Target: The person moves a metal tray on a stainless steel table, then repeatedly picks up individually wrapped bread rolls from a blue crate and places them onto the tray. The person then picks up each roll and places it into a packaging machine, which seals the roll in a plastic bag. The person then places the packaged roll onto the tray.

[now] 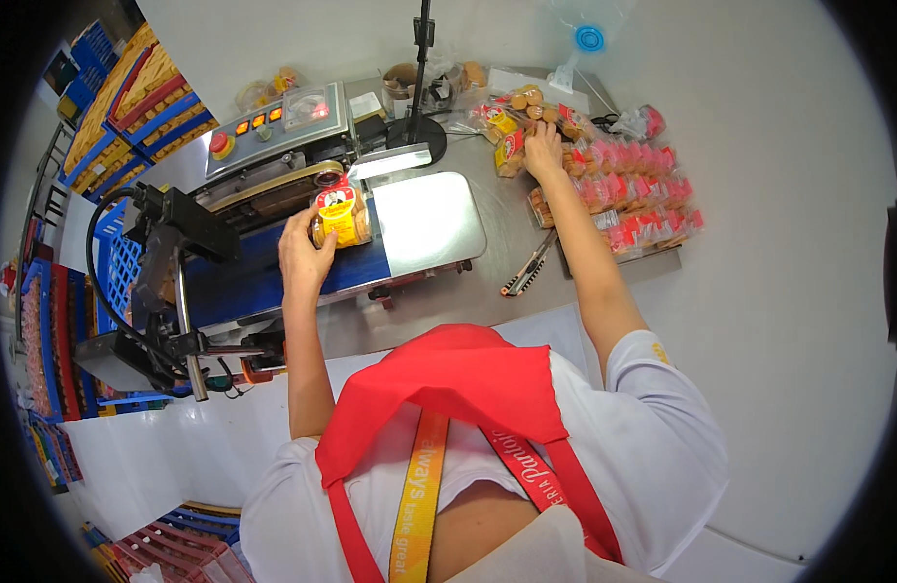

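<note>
While gripped upright, biscuit bag in left hand.

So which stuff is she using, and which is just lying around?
In use: left hand holding a cookie bag at the sealing machine; right hand on the unsealed bags.
Lying about: tongs, tape roll, blue crates.

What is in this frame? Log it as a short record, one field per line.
Left hand: left hand grips a clear packet of biscuits with a yellow label, held upright.
Under the packet: blue conveyor belt of a grey metal sealing machine.
Right hand: right hand rests on clear biscuit packets at the far end of the steel table.
Beside them: rows of red-wrapped packets.
Also on table: metal tongs.
Left side: blue plastic crates.
</note>
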A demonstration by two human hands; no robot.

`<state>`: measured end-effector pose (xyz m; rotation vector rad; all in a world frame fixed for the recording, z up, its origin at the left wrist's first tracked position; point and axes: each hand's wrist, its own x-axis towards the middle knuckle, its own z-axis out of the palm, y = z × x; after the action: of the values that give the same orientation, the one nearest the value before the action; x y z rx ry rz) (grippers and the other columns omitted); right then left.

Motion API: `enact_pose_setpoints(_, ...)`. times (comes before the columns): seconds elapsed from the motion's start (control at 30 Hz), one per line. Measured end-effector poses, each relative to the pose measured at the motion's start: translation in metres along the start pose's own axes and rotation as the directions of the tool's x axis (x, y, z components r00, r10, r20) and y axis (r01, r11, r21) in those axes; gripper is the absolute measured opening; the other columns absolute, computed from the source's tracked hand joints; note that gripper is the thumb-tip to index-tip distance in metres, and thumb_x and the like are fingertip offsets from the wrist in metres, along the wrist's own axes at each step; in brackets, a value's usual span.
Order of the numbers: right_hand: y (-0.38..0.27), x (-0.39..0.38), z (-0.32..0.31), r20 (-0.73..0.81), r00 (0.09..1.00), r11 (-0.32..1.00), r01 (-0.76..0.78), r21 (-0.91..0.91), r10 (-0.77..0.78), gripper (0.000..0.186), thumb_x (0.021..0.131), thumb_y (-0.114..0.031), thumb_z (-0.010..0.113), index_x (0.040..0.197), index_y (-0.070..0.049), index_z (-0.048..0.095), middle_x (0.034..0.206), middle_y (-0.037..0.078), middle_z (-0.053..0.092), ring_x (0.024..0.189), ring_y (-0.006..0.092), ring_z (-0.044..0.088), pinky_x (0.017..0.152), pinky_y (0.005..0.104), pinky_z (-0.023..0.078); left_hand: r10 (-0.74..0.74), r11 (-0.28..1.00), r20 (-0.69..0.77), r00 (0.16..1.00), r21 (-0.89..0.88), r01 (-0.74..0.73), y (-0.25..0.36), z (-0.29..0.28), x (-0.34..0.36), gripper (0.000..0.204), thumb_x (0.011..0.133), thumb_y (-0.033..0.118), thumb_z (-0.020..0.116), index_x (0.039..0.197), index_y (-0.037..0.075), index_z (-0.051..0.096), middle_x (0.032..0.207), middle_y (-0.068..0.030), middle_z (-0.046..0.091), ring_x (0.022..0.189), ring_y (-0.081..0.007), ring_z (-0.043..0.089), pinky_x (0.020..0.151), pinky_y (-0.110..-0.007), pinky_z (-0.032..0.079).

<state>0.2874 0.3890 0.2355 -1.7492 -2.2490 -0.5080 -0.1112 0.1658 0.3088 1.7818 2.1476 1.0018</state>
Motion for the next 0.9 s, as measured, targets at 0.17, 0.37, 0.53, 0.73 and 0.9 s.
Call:
enact_pose_setpoints(0.17,-0.004,0.015,-0.018,-0.198,0.976,0.951,0.145,0.274,-0.092,0.014,0.065,-0.012,0.075,0.076,-0.005,0.069,0.109,0.009,0.053,0.102,0.0308,0.045,0.085,0.0425,0.041,0.218,0.975,-0.120,0.969,0.081,-0.209,0.073,-0.017,0.004,0.052,0.068,0.017,0.074,0.117,0.010,0.058,0.121,-0.0122,0.052,0.112,-0.0305,0.047,0.098,-0.039,0.037)
enact_pose_setpoints(0.37,-0.028,0.057,-0.125,-0.024,0.986,0.659,0.129,0.741,-0.166,0.022,0.072,-0.022,0.072,0.076,-0.001,0.068,0.064,0.010,0.063,0.062,0.0211,0.058,0.066,0.0348,0.045,0.482,0.863,-0.087,0.872,-0.125,-0.490,0.157,0.083,0.037,0.083,0.066,0.030,0.078,0.134,0.003,0.038,0.135,-0.0206,0.041,0.127,-0.0369,0.036,0.107,-0.043,0.029)
enact_pose_setpoints(0.53,-0.037,0.073,-0.169,0.136,0.976,0.504,-0.033,0.863,-0.170,0.034,0.083,-0.035,0.064,0.080,-0.001,0.069,0.067,0.005,0.065,0.066,0.0136,0.059,0.064,0.0286,0.045,0.419,0.777,-0.137,0.897,-0.457,-0.433,0.173,0.129,0.092,0.063,0.078,0.026,0.069,0.129,0.002,0.041,0.112,-0.0192,0.052,0.104,-0.0339,0.053,0.089,-0.040,0.042)
enact_pose_setpoints(0.73,-0.023,0.072,-0.212,0.085,0.955,0.305,0.006,0.952,-0.284,0.076,0.091,-0.027,0.058,0.143,0.001,0.010,0.080,0.006,0.064,0.082,0.0131,0.061,0.087,0.0313,0.044,0.458,-0.032,0.533,0.712,-0.790,0.612,0.137,0.125,0.113,0.043,0.095,0.040,0.044,0.120,0.006,0.050,0.105,-0.0076,0.060,0.091,-0.0190,0.060,0.078,-0.033,0.051)
enact_pose_setpoints(0.9,-0.049,0.072,-0.199,-0.031,0.989,0.027,0.035,0.999,-0.143,0.098,0.084,-0.021,0.068,0.143,-0.002,-0.007,0.094,0.012,0.064,0.093,0.0202,0.061,0.090,0.0384,0.045,0.580,-0.266,0.470,0.665,-0.663,0.700,0.127,0.133,0.116,0.042,0.096,0.040,0.040,0.120,0.006,0.049,0.109,-0.0095,0.058,0.094,-0.0222,0.059,0.080,-0.039,0.051)
